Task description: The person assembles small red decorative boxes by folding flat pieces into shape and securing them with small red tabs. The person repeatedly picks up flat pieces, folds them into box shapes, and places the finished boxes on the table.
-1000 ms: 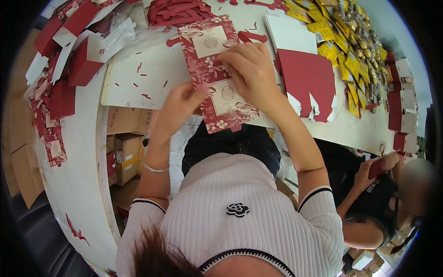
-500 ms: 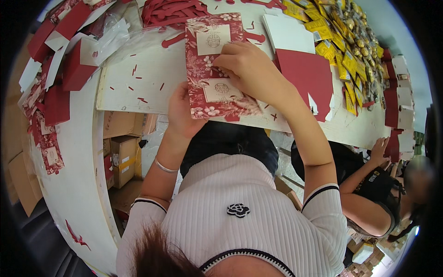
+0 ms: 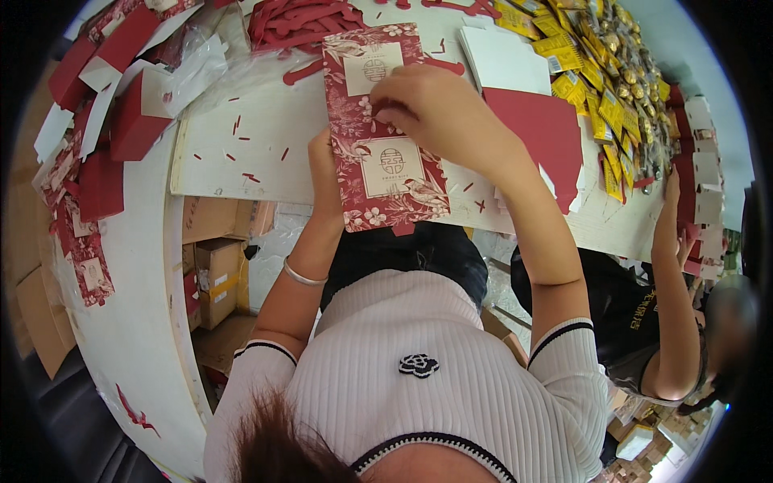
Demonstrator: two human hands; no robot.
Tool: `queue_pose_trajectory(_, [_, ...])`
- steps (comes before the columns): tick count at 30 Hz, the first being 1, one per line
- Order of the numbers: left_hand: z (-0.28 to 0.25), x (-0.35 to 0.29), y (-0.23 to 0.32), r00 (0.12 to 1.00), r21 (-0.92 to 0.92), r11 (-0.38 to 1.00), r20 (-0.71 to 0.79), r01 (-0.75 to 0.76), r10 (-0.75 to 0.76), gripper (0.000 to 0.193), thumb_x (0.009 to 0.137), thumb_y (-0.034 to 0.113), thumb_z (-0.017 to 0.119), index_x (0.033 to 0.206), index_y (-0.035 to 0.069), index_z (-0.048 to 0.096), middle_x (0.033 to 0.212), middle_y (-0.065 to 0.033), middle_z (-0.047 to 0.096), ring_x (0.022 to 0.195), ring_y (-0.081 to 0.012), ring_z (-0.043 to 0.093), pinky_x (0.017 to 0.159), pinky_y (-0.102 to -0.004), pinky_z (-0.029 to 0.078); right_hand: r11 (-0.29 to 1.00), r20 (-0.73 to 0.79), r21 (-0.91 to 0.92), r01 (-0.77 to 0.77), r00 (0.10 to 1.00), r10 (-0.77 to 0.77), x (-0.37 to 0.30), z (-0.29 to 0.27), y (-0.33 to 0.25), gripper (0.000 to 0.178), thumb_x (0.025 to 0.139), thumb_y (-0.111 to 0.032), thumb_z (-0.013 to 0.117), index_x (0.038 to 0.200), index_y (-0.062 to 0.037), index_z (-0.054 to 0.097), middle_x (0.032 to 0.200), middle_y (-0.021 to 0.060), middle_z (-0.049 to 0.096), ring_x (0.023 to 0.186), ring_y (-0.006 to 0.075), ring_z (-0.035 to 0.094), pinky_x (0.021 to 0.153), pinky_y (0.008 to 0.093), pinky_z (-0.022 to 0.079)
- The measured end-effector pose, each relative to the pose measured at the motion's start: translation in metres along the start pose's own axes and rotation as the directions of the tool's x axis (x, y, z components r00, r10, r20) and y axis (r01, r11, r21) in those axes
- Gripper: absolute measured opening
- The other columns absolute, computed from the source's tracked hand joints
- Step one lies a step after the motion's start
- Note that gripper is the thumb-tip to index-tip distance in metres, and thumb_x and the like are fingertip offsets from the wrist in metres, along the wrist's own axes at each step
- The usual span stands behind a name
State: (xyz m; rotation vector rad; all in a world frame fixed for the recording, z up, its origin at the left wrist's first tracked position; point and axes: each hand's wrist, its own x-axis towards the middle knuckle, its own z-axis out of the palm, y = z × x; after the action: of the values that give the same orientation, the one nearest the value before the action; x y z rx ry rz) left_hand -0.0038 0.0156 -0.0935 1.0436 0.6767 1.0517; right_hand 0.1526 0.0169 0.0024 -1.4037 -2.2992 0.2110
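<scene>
A flat cardboard sheet (image 3: 350, 153), printed red and cream with flowers, a bird and two pale panels, is held up over the table's front edge. At its left side, my left hand (image 3: 324, 165) grips it from behind, with most fingers hidden by the sheet. My right hand (image 3: 427, 101) is closed over the middle of the sheet. Its fingers are curled and partly blurred. A dark red edge shows under them, but I cannot tell whether it is a separate piece. Below the sheet's lower edge pokes a small red tab (image 3: 403, 229).
Red die-cut strips (image 3: 302, 24) are heaped at the back. White and red sheets (image 3: 531, 129) lie stacked to the right, beside yellow packets (image 3: 600, 88). Red boxes (image 3: 137, 121) crowd the left. Small red scraps dot the table (image 3: 209, 173). A co-worker's arm (image 3: 672, 274) reaches in at right.
The sheet's lower end has swung toward me and now faces up more fully. My left hand has moved slightly up and right. The co-worker's arm has reached farther forward.
</scene>
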Motion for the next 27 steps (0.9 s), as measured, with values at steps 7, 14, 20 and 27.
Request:
queue_pose_trajectory(7, [0.005, 0.001, 0.005, 0.980, -0.515, 0.833, 0.116, 0.200, -0.163, 0.029, 0.090, 0.015, 0.038, 0.108, -0.005, 0.048, 0.099, -0.0134, 0.058, 0.080, -0.0191, 0.062, 0.067, -0.0290, 0.055, 0.927, -0.111, 0.362, -0.101, 0.982, 0.150, -0.014, 0.006, 0.023, 0.022, 0.075, -0.008, 0.064, 0.095, -0.0021, 0.056, 0.079, 0.0047, 0.057, 0.071, 0.0159, 0.052, 0.066, 0.0266, 0.042])
queue_pose_trajectory(14, [0.014, 0.002, 0.008, 0.965, -0.382, 0.887, 0.093, 0.260, -0.243, 0.030, 0.090, 0.018, 0.035, 0.106, -0.003, 0.049, 0.099, -0.0128, 0.059, 0.080, -0.0178, 0.062, 0.068, -0.0291, 0.054, 0.790, 0.020, 0.599, -0.131, 0.989, 0.148, -0.002, 0.017, 0.017, 0.015, 0.077, -0.002, 0.059, 0.091, -0.0022, 0.053, 0.076, 0.0034, 0.054, 0.074, 0.0122, 0.051, 0.066, 0.0239, 0.040])
queue_pose_trajectory(20, [0.006, -0.005, 0.033, 0.972, 0.020, 0.972, 0.022, 0.233, -0.233, 0.031, 0.090, 0.019, 0.034, 0.106, -0.003, 0.050, 0.099, -0.0126, 0.059, 0.080, -0.0172, 0.062, 0.068, -0.0288, 0.054, 0.845, -0.084, 0.526, -0.097, 0.983, 0.164, -0.008, 0.013, 0.021, 0.019, 0.076, -0.002, 0.061, 0.093, -0.0024, 0.053, 0.079, 0.0045, 0.057, 0.071, 0.0127, 0.052, 0.065, 0.0241, 0.042])
queue_pose_trajectory(27, [0.003, -0.008, 0.019, 0.966, -0.285, 0.930, -0.044, 0.233, -0.256, 0.031, 0.090, 0.019, 0.034, 0.101, -0.004, 0.052, 0.092, -0.0113, 0.060, 0.074, -0.0156, 0.063, 0.064, -0.0272, 0.054, 0.858, 0.093, 0.477, -0.188, 0.982, 0.163, -0.005, 0.008, 0.011, 0.017, 0.074, -0.003, 0.063, 0.090, -0.0023, 0.059, 0.078, 0.0054, 0.058, 0.068, 0.0119, 0.052, 0.062, 0.0235, 0.042])
